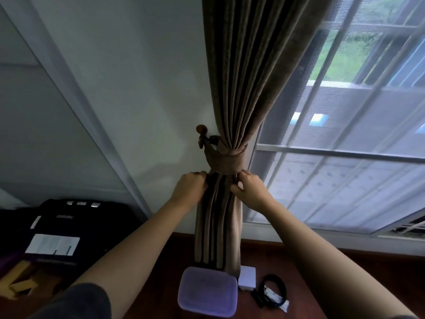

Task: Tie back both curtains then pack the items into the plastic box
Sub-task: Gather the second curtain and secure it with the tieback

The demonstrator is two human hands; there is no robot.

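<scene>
A brown curtain [243,65] hangs beside the window, gathered by a brown fabric tieback [224,161] that loops to a round wooden wall hook [202,131]. Just under the tieback, my left hand [189,186] grips the curtain's left folds and my right hand [249,186] pinches the folds on the right side. On the wooden floor below stands a translucent plastic box [208,292] with its lid on. Beside it lie a small white box [247,277] and a coiled black cable [273,290] with a small white packet.
A window [345,134] with a mesh screen fills the right side. A white wall and door frame [76,93] are on the left. A black case [76,224] with a white label and a wooden piece [20,279] sit at the lower left.
</scene>
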